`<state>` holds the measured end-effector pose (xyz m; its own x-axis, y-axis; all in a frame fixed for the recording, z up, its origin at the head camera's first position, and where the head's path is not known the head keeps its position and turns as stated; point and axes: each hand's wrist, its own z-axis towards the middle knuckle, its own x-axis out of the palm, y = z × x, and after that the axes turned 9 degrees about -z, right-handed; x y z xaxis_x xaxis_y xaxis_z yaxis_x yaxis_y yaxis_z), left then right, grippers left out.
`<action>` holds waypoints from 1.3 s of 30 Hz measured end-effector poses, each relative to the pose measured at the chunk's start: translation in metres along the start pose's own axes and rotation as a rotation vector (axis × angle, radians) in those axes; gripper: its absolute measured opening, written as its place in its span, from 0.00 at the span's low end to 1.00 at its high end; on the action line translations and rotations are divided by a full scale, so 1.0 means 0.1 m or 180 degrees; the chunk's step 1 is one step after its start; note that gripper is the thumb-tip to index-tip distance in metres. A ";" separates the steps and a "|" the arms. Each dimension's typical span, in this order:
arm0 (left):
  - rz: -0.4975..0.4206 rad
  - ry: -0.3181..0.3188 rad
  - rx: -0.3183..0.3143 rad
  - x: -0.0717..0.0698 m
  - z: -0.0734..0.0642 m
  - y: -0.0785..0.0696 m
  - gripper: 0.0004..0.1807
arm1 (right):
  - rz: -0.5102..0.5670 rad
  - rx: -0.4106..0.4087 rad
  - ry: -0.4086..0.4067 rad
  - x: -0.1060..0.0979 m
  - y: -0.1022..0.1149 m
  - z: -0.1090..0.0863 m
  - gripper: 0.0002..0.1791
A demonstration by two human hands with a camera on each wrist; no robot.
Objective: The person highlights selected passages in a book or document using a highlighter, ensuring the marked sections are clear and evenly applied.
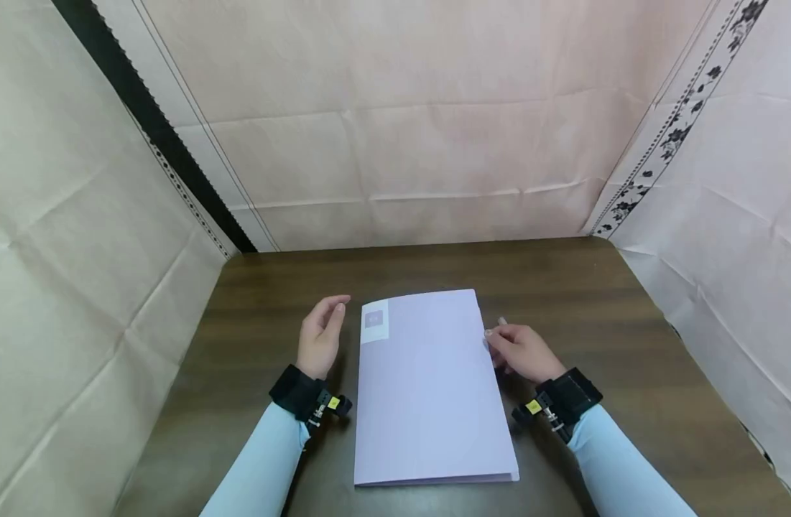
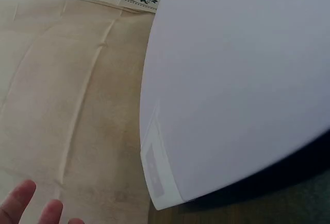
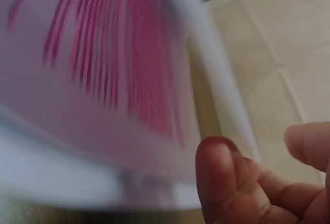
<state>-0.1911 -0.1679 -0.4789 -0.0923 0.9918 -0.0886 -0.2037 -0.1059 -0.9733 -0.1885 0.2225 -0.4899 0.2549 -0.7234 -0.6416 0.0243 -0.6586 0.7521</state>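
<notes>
The booklet [image 1: 434, 402] runs lengthwise from near to far.

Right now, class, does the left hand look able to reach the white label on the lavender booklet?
Probably yes: the left hand holds nothing and is close to the white label, with nothing visible between it and the lavender booklet.

A brown wood-grained table [image 1: 641, 402] carries a pale lavender booklet [image 1: 434, 395] with a label [image 1: 374, 320] at its far left corner.

Two hands [image 1: 523, 352]; one lilac booklet [image 1: 432, 395] between them; one white label [image 1: 375, 322] near the left hand [image 1: 319, 341]; two black wristbands [image 1: 294, 390]; two blue sleeves [image 1: 259, 463]; one bench [image 1: 557, 294]
</notes>
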 end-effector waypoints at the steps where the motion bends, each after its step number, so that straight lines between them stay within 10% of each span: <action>1: 0.0008 0.0005 0.0029 -0.01 0.00 -0.02 0.19 | 0.0059 -0.0051 -0.0003 -0.01 0.03 0.00 0.20; 12: 0.0012 0.0310 0.0553 -0.20 -0.14 -0.37 0.15 | 0.1134 -0.0554 -0.0025 -0.04 0.58 -0.15 0.26; 19: -0.0026 0.0525 0.0839 -0.36 -0.23 -0.60 0.15 | 0.1310 -0.1538 -0.0008 0.21 0.97 -0.20 0.25; 32: 0.0444 0.1071 0.1599 -0.44 -0.26 -0.94 0.18 | 0.0433 -0.2294 0.0135 0.98 1.60 -0.25 0.33; 39: 0.0658 0.0878 0.1848 -0.60 -0.31 -0.90 0.15 | 0.0126 -0.2370 0.0488 1.21 1.67 -0.35 0.34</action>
<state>-0.1366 -0.2159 -0.3923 0.0509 0.9208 -0.3867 -0.7066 -0.2405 -0.6655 -0.1196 0.0325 -0.4369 0.3992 -0.6709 -0.6249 0.6442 -0.2797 0.7119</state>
